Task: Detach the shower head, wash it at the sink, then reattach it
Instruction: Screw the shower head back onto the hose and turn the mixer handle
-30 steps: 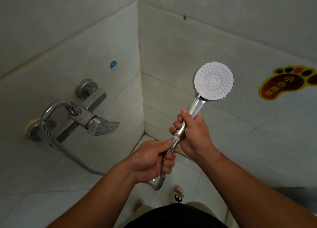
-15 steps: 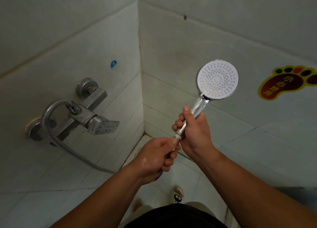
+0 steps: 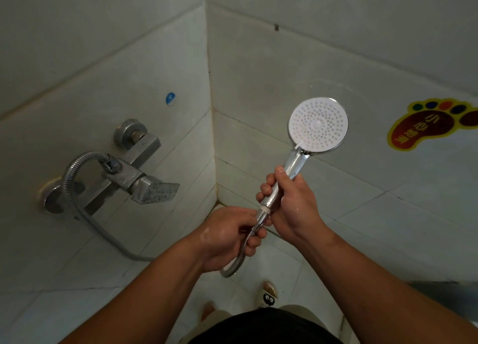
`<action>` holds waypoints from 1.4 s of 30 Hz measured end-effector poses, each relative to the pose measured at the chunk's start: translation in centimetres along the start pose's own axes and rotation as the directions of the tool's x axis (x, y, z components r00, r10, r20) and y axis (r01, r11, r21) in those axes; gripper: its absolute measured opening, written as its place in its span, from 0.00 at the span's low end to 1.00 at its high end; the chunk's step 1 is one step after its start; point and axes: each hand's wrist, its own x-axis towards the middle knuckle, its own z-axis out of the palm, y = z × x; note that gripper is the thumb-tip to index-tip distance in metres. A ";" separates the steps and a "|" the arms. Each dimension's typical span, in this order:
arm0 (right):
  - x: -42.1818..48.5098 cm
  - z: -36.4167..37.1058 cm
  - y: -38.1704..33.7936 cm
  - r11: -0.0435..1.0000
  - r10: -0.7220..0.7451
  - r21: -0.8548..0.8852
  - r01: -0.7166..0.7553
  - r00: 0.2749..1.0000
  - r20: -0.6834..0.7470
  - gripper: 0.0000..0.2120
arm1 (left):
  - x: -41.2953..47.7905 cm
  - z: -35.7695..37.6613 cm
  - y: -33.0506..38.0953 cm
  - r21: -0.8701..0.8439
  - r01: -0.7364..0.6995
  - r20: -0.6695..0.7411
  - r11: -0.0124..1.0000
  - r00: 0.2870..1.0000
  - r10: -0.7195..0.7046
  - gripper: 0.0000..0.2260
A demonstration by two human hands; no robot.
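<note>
Detachment, I judge, is in hand: my right hand [image 3: 293, 205] grips the shower head [image 3: 318, 124] by its handle, held up before the wall [image 3: 258, 67], while my left hand [image 3: 227, 237] pinches the hose nut [image 3: 261, 220], which next needs twisting.

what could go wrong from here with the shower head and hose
1. The chrome handle of the shower head looks wet, so the right hand might slip on it.
2. If the nut comes free, the hose could drop from the left hand and swing against the tap.
</note>
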 end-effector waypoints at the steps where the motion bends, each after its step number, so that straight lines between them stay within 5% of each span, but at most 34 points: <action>1: 0.0 0.0 0.0 1.000 -0.003 0.000 0.003 1.000 0.002 0.05 | -0.1 0.0 0.0 0.031 -0.020 -0.003 0.999 1.000 0.020 0.09; 8: -0.2 0.0 -0.3 0.999 -0.046 -0.018 0.046 0.999 0.014 0.02 | -0.1 0.6 -0.7 0.122 -0.111 -0.123 0.986 0.984 0.126 0.06; 14: 0.0 -0.3 -0.4 1.000 -0.013 0.022 0.013 1.000 0.012 0.03 | -0.3 1.5 -0.8 0.540 -0.108 -0.071 0.835 0.982 0.173 0.17; 16: 0.1 -0.3 -0.5 1.000 -0.020 0.022 0.020 1.000 0.009 0.03 | -0.3 1.7 -1.1 0.447 -0.121 -0.114 0.886 0.975 0.191 0.18; 20: 0.1 -0.2 -0.6 0.999 0.013 0.032 -0.013 1.000 0.007 0.06 | -0.2 1.2 -1.2 -0.028 -0.098 -0.076 0.995 0.993 0.095 0.18; 25: -0.1 0.0 -0.3 0.999 -0.015 0.042 0.016 1.000 -0.015 0.04 | -0.3 0.5 -1.4 0.091 -0.162 -0.093 0.983 0.981 0.170 0.04; 29: -0.3 0.2 -0.4 0.998 -0.058 -0.024 0.058 0.998 -0.011 0.03 | 0.1 0.7 -1.8 0.172 -0.198 -0.202 0.965 0.952 0.231 0.10; 31: -0.3 0.3 -0.5 0.998 -0.060 -0.016 0.060 0.998 -0.013 0.03 | 0.1 1.2 -1.7 0.189 -0.196 -0.167 0.962 0.959 0.229 0.04; 33: -0.4 0.2 -0.5 0.999 -0.039 -0.019 0.039 0.999 -0.020 0.05 | 0.0 1.6 -1.3 0.194 -0.150 -0.137 0.969 0.974 0.178 0.09; 38: -0.4 0.1 -0.6 1.000 0.008 0.002 -0.008 1.000 -0.002 0.07 | -0.2 1.2 -0.8 -0.073 -0.055 -0.046 0.996 0.998 0.052 0.13; 42: -0.3 0.2 -0.3 1.000 -0.023 0.012 0.023 1.000 0.020 0.05 | -0.5 0.4 -0.7 0.043 -0.050 -0.023 0.998 0.998 0.051 0.10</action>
